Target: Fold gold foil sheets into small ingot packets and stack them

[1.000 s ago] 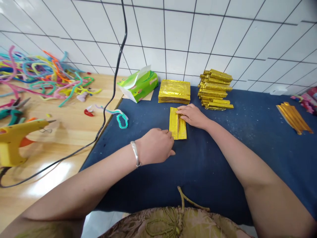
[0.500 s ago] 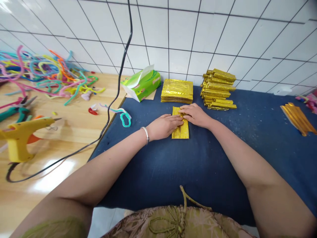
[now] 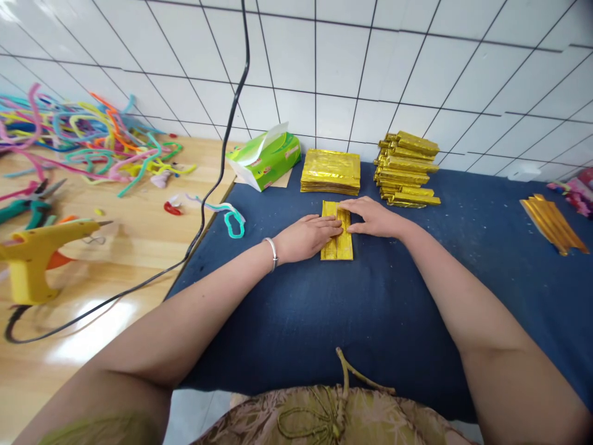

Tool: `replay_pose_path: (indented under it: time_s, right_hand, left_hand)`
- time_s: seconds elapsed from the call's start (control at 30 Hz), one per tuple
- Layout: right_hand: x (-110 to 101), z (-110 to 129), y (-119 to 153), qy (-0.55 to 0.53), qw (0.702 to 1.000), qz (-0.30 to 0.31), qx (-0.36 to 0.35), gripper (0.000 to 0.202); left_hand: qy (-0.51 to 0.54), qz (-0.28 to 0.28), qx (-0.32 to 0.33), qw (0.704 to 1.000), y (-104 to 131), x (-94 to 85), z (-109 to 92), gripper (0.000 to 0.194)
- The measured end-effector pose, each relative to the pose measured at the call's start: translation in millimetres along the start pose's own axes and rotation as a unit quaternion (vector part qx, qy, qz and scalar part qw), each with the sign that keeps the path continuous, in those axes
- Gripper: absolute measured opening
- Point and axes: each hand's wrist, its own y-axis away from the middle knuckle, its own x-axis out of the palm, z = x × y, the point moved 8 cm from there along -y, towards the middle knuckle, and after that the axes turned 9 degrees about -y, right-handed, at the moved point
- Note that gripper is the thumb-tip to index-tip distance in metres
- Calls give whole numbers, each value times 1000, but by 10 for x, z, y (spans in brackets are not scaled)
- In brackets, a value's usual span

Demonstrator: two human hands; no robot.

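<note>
A creased gold foil sheet (image 3: 337, 250) lies flat on the dark blue cloth in front of me. My left hand (image 3: 308, 238) rests flat on its left and middle part, fingers stretched out and pointing right. At the sheet's upper right edge is my right hand (image 3: 373, 217), its thumb and fingers spread apart, fingertips touching the foil. Just beyond the sheet sits a neat stack of flat gold sheets (image 3: 330, 171). To the right of that stack is a pile of folded gold strips (image 3: 407, 168).
A green tissue pack (image 3: 269, 157) stands at the back. On the wooden table at left lie a yellow glue gun (image 3: 32, 259), pliers (image 3: 34, 209) and tangled pipe cleaners (image 3: 92, 133). A black cable (image 3: 227, 123) crosses the left side. Orange-gold strips (image 3: 553, 224) lie far right.
My right hand has shifted slightly right, and its thumb and fingers are more widely spread. My left hand stays in nearly the same place on the foil.
</note>
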Motion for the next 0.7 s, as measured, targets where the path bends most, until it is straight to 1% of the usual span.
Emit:
replay_pose_path:
  time_s: [0.1, 0.2, 0.37, 0.53, 0.6, 0.7]
  right_hand:
    - [-11, -37, -26, -19, 1000, -2, -10, 49]
    - [-26, -81, -35, -30, 999, -26, -8, 44]
    - [-28, -54, -43, -7, 998, -56, 0, 36]
    - [-108, -5, -39, 7, 990, -142, 13, 34]
    - [-63, 8, -50, 7, 990, -139, 0, 34]
    - [69, 7, -76, 13, 995, -94, -15, 35]
  left_hand:
    - [2, 2, 0, 1000, -1, 5, -3, 43]
    - [3, -1, 0, 1000, -1, -2, -6, 43]
    - [-5, -1, 7, 1000, 2, 0, -11, 43]
    - [-12, -8, 12, 1000, 8, 13, -3, 44]
    - [-12, -12, 10, 1000, 13, 17, 0, 44]
    - [-17, -19, 8, 1000, 21, 13, -13, 44]
